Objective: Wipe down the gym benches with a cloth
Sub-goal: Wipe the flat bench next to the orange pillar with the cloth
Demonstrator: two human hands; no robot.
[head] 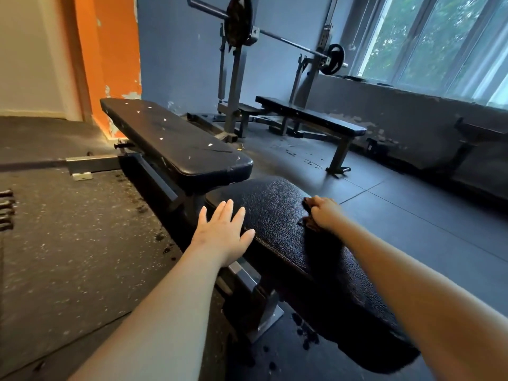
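A black textured seat pad (277, 215) of the near gym bench runs from the centre toward the lower right. My right hand (324, 213) grips a dark cloth (309, 222) bunched under its fingers and presses it on the pad's right side. My left hand (222, 232) lies flat with straight fingers at the pad's left edge. Beyond the seat lies the long, scuffed black back pad (170, 138) of the same bench.
A second flat bench (310, 114) stands under a barbell rack (236, 78) with a loaded bar (286, 37) at the back. Steel frame parts (90, 163) stick out left on the speckled rubber floor. A low grey wall and windows run along the right.
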